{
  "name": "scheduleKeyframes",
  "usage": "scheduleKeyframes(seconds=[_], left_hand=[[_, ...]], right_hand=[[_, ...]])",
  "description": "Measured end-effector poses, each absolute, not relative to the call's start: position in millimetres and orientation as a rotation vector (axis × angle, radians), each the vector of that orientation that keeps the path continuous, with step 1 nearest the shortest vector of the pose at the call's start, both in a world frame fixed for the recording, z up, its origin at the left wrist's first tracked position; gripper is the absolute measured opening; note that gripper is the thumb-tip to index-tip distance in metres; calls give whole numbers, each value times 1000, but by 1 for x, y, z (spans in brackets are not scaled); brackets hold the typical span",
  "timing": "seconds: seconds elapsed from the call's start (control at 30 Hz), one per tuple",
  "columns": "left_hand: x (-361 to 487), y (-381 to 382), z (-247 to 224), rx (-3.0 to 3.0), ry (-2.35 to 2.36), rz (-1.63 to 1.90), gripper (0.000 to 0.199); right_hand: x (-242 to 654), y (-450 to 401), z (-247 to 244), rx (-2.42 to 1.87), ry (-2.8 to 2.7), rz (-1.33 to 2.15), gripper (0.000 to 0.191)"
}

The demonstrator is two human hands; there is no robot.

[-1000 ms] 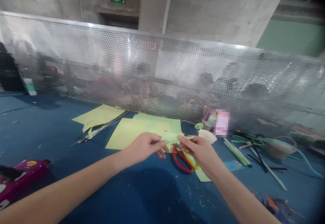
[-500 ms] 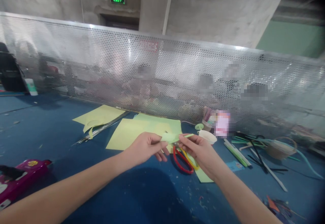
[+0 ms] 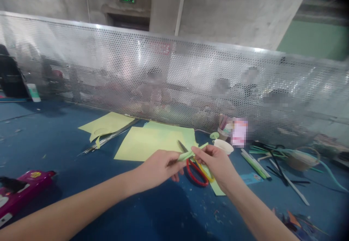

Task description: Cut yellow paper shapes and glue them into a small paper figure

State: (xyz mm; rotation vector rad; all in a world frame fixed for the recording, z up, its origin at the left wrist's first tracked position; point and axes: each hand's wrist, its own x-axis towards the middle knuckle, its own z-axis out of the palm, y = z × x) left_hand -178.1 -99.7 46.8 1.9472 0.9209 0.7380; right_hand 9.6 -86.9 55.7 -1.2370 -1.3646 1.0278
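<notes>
A small light-green paper piece [image 3: 185,155] is pinched between both hands above the blue table, looking narrow and curled. My left hand [image 3: 163,165] grips its left end with thumb and fingers. My right hand [image 3: 214,161] holds the right end, where a thin green strip points up. Behind and below the hands lie scissors [image 3: 196,173] with red and yellow handles; a blade shows over the sheets, and their middle is hidden by the paper and fingers. Pale yellow-green sheets [image 3: 136,142] are spread beyond my left hand.
A white cup [image 3: 223,146] and green and white markers [image 3: 255,165] lie right of the hands, with pipe cleaners [image 3: 289,181] and a basket [image 3: 301,159] farther right. Metal rods [image 3: 106,141] are at left. A purple device [image 3: 25,190] sits near left. A perforated metal screen [image 3: 114,70] runs behind.
The green paper has gone from lying broad and flat to narrow and curled. My left hand has moved slightly down and right, and more of the scissor blade shows.
</notes>
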Motion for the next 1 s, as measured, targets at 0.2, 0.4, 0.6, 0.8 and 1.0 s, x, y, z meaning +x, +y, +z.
scheduleKeyframes(seconds=[0.2,0.4,0.6,0.8,1.0], left_hand=[[-175,-102,45,1862,892,734,37],[-176,-100,45,1479,627,551,32],[-182,-97,48,1571,745,506,34],[-181,-97,46,1851,878,621,27],[-172,-108,39,2171,1021,696,26]], right_hand=[[7,-89,58,-1233,-1361,1060,36],[7,-90,54,-1136,-1430,1288,32],[4,-92,52,-1245,-1525,1126,27],[2,-94,53,-1351,-1546,1022,27],[0,-98,54,-1404,-1536,950,33]])
